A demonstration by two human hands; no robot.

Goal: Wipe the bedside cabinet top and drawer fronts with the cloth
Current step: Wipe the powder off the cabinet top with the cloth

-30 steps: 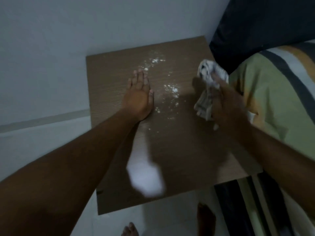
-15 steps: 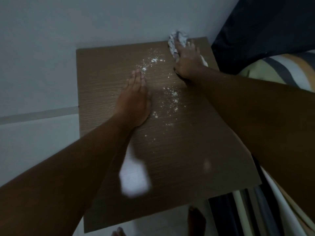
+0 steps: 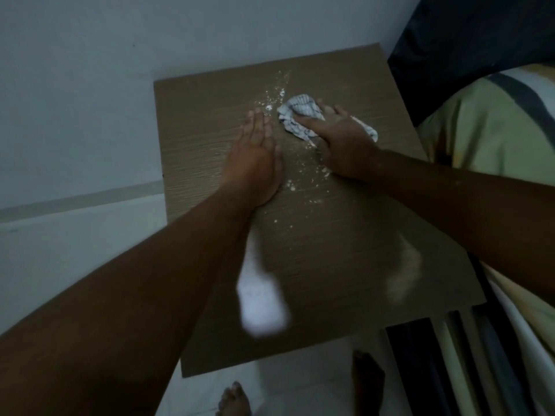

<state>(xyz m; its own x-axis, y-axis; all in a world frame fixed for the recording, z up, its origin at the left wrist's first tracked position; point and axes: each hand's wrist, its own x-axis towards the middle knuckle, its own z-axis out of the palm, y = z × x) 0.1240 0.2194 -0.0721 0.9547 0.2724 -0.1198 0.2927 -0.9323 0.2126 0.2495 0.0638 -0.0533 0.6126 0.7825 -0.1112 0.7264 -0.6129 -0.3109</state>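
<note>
1. Overhead, the head view looked down on the bedside cabinet top (image 3: 210, 121), a wood-grain panel that filled the centre of the frame.
2. The left hand (image 3: 255, 163) lay flat on the panel slightly above frame centre, palm down, fingers extended and held together, grasping nothing.
3. The right hand (image 3: 339, 142) lay just right of the left hand, palm down, fingers spread and pressed onto the cloth (image 3: 297, 115).
4. The cloth, white with dark stripes and crumpled, rested on the cabinet top in the upper centre of the frame. One part projected past the fingertips to the upper left; a second part showed on the right side of the hand.
5. White powder (image 3: 292, 184) was scattered on the panel between and below the two hands, with a further patch just left of the cloth.
6. Two pale bright patches appeared on the panel in the lower centre of the frame.
7. Striped bedding (image 3: 480, 124) and a dark pillow (image 3: 468, 40) occupied the right and upper right of the frame, beside the cabinet.
8. The drawer fronts were not visible from this angle.
9. Two bare feet (image 3: 368, 382) appeared on the pale floor (image 3: 288, 394) at the bottom edge.
</note>
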